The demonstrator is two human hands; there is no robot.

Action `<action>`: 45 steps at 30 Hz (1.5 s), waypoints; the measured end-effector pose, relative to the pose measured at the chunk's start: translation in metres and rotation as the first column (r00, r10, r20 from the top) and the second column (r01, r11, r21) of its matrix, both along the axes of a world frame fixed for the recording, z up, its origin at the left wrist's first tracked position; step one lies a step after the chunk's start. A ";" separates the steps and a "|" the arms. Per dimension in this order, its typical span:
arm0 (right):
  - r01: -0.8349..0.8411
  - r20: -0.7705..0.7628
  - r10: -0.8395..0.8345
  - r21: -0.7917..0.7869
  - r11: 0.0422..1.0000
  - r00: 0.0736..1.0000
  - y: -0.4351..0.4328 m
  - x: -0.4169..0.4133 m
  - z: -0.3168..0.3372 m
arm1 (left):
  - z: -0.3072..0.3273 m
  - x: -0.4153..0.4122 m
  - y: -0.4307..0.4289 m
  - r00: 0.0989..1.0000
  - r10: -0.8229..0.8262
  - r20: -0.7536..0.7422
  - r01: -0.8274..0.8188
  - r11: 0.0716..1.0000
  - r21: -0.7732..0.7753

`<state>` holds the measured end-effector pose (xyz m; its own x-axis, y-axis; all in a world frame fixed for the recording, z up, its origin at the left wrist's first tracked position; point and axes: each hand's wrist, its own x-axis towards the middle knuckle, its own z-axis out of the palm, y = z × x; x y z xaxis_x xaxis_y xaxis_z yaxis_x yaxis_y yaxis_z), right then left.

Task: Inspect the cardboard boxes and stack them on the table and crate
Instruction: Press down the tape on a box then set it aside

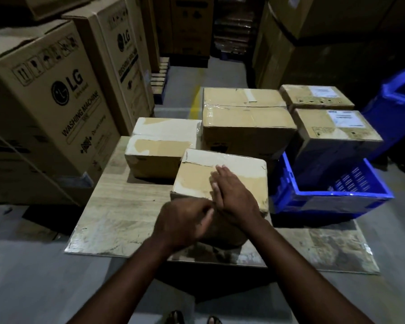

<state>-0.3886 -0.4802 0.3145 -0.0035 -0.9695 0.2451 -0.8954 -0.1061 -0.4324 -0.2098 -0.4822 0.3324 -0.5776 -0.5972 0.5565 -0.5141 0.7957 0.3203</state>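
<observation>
A small taped cardboard box stands on the wooden table in front of me. My right hand lies flat on its top near edge, fingers together and extended. My left hand is curled against the box's near face, touching my right hand; whether it grips anything is unclear. Behind it on the table sit a low box, another behind that, and a bigger box. One labelled box rests in the blue crate, and another labelled box lies farther back.
Tall washing-machine cartons wall the left side. More large cartons rise at the back right, with a narrow floor aisle between. A second blue crate stands at the far right. My feet show at the bottom edge.
</observation>
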 end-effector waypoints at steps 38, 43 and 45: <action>0.186 -0.282 -0.114 0.245 0.952 0.952 -0.007 -0.020 0.000 | -0.018 -0.038 -0.073 0.840 -0.052 0.540 -0.033 0.989 0.147; 0.158 -0.131 -0.133 0.206 0.966 0.982 0.001 -0.038 0.005 | -0.021 -0.026 -0.079 0.853 0.021 0.522 -0.096 0.988 0.117; 0.312 -0.008 -0.313 0.111 0.943 0.950 0.011 -0.050 0.003 | -0.023 -0.011 -0.085 0.888 0.132 0.441 -0.216 0.965 0.147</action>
